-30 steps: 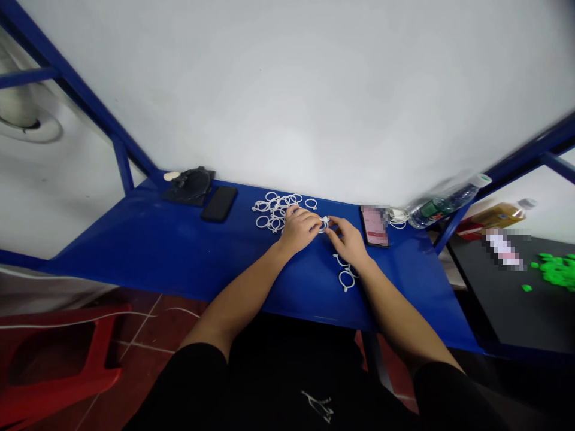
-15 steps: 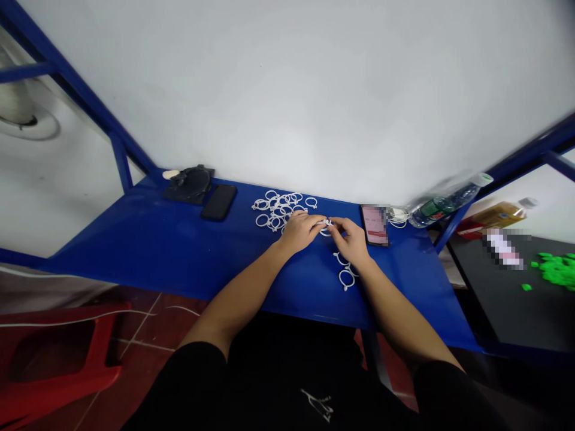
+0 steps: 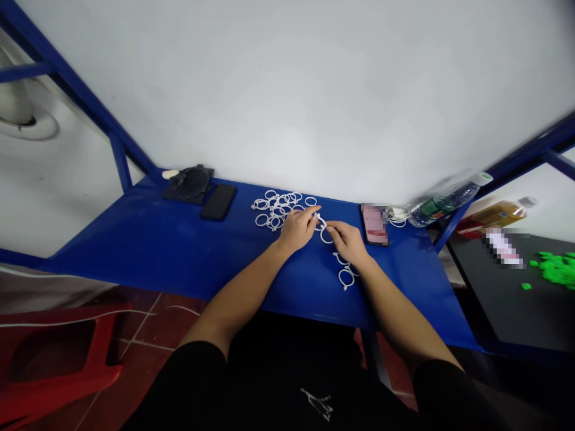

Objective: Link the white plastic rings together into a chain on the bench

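My left hand [image 3: 297,230] is closed in a pinch on a white curtain ring [image 3: 326,237] near the middle of the blue table. On the ring's right side, my right hand [image 3: 348,240] grips it between thumb and forefinger. A second ring seems to overlap it by the left fingertips, but the fingers partly hide this spot. Behind my left hand lies a pile of white curtain rings [image 3: 274,206], each with a small eyelet. A few more rings [image 3: 346,278] lie below my right hand, partly covered by the wrist.
A black phone [image 3: 218,202] and a black plastic bag [image 3: 192,183] lie on the table's left. To the right are a lit phone [image 3: 374,224], a white cable [image 3: 398,215] and a plastic bottle [image 3: 450,200]. Green pieces [image 3: 557,269] sit on a black side table [image 3: 516,311].
My hands have moved slightly apart, and the curtain ring between them now shows more fully. My left forefinger has straightened. The loose rings have stayed in place.
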Demonstrator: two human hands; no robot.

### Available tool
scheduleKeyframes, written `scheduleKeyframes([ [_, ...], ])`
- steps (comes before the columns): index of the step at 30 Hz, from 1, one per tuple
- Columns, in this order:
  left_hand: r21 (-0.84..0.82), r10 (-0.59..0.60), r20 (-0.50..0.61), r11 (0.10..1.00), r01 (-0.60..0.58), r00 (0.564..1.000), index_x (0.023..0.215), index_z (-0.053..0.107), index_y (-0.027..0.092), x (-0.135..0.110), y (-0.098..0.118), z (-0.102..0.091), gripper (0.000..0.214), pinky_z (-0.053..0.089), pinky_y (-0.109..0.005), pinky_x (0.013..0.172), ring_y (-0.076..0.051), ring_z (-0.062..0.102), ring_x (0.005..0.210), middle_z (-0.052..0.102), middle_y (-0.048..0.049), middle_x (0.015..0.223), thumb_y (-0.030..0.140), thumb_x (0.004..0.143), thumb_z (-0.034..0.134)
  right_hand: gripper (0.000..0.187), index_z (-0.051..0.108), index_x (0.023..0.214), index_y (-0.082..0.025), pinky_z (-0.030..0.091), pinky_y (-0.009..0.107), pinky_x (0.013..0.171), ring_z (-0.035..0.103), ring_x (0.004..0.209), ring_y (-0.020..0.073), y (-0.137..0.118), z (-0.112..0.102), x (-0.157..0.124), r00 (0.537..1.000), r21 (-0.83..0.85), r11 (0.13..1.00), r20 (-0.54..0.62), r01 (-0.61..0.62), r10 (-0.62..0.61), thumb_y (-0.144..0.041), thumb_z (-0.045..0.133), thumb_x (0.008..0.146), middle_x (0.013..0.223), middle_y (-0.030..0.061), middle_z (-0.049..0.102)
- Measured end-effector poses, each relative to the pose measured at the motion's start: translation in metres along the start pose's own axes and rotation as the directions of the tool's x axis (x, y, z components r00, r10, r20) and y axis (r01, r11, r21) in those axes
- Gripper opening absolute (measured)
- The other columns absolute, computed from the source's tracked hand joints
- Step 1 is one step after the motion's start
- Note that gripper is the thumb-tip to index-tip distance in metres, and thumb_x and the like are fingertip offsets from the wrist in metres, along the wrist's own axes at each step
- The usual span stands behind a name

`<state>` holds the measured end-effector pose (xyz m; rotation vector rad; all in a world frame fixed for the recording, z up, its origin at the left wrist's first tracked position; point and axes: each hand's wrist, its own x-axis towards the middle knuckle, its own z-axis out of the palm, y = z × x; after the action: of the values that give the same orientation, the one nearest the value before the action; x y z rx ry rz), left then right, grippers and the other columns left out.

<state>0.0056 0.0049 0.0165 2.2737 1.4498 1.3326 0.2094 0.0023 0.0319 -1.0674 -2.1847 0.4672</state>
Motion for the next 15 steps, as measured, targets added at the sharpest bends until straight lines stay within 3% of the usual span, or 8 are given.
scheduleKeyframes([
  [3, 0.023, -0.004, 0.015, 1.000, 0.003, 1.000, 0.135, 0.063, 0.019, -0.001, 0.001, 0.000, 0.039, 0.050, -0.039, 0.100, -0.018, 0.074, 0.083, 0.080, -0.0015, 0.089, 0.012, 0.099, 0.051, 0.036, 0.073, 0.118, -0.023, 0.057, 0.036, 0.088, 0.074, 0.097, 0.0235, -0.001, 0.000, 0.000, 0.994, 0.026, 0.999, 0.097, 0.039, -0.041, -0.043, 0.045, 0.107, 0.108, 0.0079, 0.079],
  [6, 0.044, -0.012, 0.033, 0.999, 0.011, 0.999, 0.132, 0.065, 0.020, -0.001, -0.001, 0.001, 0.040, 0.050, -0.040, 0.099, -0.019, 0.073, 0.087, 0.080, -0.0025, 0.094, 0.007, 0.096, 0.049, 0.035, 0.072, 0.121, -0.021, 0.057, 0.035, 0.085, 0.075, 0.093, 0.0226, -0.004, -0.002, 0.000, 0.991, 0.047, 0.998, 0.121, 0.042, -0.048, -0.040, 0.046, 0.107, 0.106, 0.0081, 0.079],
  [10, 0.048, -0.012, -0.001, 0.999, 0.013, 1.000, 0.100, 0.071, 0.020, 0.002, -0.008, -0.003, 0.036, 0.052, -0.039, 0.099, -0.022, 0.069, 0.108, 0.076, -0.0063, 0.113, -0.002, 0.088, 0.045, 0.036, 0.068, 0.130, -0.023, 0.057, 0.035, 0.085, 0.075, 0.093, 0.0219, -0.005, -0.003, 0.000, 0.990, 0.050, 0.999, 0.141, 0.015, -0.022, -0.039, 0.045, 0.107, 0.109, 0.0069, 0.079],
  [12, 0.006, -0.024, -0.032, 1.000, 0.024, 0.999, 0.091, 0.068, 0.020, 0.004, -0.012, -0.005, 0.036, 0.053, -0.039, 0.099, -0.022, 0.067, 0.110, 0.073, -0.0065, 0.111, -0.004, 0.084, 0.043, 0.037, 0.066, 0.133, -0.023, 0.057, 0.037, 0.088, 0.074, 0.099, 0.0231, -0.005, -0.002, -0.001, 0.994, 0.017, 1.000, 0.109, 0.004, -0.006, -0.038, 0.045, 0.107, 0.116, 0.0077, 0.078],
  [15, -0.106, -0.046, -0.044, 0.994, 0.041, 0.998, 0.099, 0.068, 0.020, 0.005, -0.010, -0.007, 0.037, 0.055, -0.037, 0.097, -0.020, 0.067, 0.105, 0.071, -0.0060, 0.106, -0.003, 0.085, 0.042, 0.037, 0.067, 0.132, -0.023, 0.057, 0.038, 0.091, 0.074, 0.103, 0.0244, -0.002, 0.000, -0.001, 1.000, -0.022, 0.999, -0.009, -0.029, 0.029, -0.038, 0.044, 0.107, 0.120, 0.0090, 0.077],
])
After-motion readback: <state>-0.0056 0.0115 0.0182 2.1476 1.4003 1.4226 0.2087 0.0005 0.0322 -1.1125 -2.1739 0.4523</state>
